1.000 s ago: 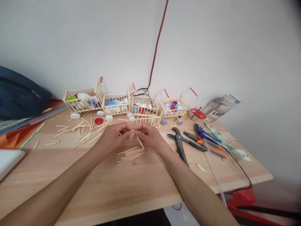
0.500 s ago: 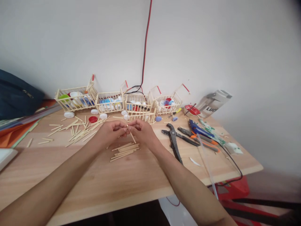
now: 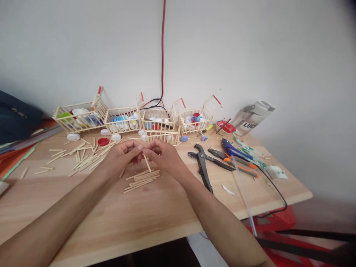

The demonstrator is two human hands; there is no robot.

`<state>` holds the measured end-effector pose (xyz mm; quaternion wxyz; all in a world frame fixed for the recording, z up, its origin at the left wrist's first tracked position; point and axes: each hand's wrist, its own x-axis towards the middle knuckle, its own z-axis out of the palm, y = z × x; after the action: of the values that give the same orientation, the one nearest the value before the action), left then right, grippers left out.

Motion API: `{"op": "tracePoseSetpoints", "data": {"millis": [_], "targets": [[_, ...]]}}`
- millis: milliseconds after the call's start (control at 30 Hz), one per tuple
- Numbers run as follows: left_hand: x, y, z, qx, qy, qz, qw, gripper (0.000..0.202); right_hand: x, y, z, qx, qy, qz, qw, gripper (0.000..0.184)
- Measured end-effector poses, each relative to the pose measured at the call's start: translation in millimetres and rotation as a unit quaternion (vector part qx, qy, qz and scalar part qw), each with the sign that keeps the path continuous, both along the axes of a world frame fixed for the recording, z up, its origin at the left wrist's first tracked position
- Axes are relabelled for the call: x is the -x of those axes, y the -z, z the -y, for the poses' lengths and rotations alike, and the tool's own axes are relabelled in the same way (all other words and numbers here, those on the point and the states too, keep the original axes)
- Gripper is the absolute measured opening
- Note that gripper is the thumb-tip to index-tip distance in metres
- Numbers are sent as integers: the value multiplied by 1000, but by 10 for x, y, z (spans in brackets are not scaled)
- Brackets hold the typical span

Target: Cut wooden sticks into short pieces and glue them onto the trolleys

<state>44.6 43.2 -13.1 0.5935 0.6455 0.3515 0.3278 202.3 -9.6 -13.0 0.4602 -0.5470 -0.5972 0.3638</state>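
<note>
In the head view, my left hand and my right hand meet fingertip to fingertip above the table. Both are closed in a pinch around the upper end of a thin wooden stick. Its lower part slants down below the thumbs, and its top is hidden by them. Just beneath lies a small pile of similar wooden sticks. Behind my fingers is a low lattice frame of sticks, partly covered by my right hand.
Several stick-built carts holding bottle caps line the wall. Loose sticks and a red cap lie left. To the right are black adjustable pliers, orange-handled pliers, a blue glue gun and a tilted bottle.
The whole view has shifted slightly, so the scene sits further left. My hands remain together on the stick, with the thumbs now covering its top end.
</note>
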Motion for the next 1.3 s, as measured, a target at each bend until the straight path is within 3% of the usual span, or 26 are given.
{"op": "tracePoseSetpoints", "data": {"millis": [67,200,267,333,400,500,600,767,1300], "targets": [[-2,13,0,-2,-12,10,1000,25,-118,-120,38,-20,28,65,997,17],[16,14,-14,12,-32,24,999,26,-639,-476,226,-44,176,185,966,20],[30,5,-25,23,-42,25,999,26,-982,-627,330,-44,281,211,935,21],[41,-2,-34,30,-48,30,998,27,-1293,-711,387,-22,386,254,887,22],[47,-3,-42,34,-48,35,998,27,-1518,-725,372,9,443,303,844,24],[46,8,-53,32,-47,36,998,27,-1676,-671,238,39,440,349,826,31],[40,19,-64,31,-54,33,997,27,-1701,-618,65,70,419,381,821,39],[51,19,-97,35,-63,30,997,26,-1738,-589,-115,95,409,453,787,43],[109,22,-156,10,-56,8,998,29,-1754,-465,-245,71,440,532,720,47]]}}
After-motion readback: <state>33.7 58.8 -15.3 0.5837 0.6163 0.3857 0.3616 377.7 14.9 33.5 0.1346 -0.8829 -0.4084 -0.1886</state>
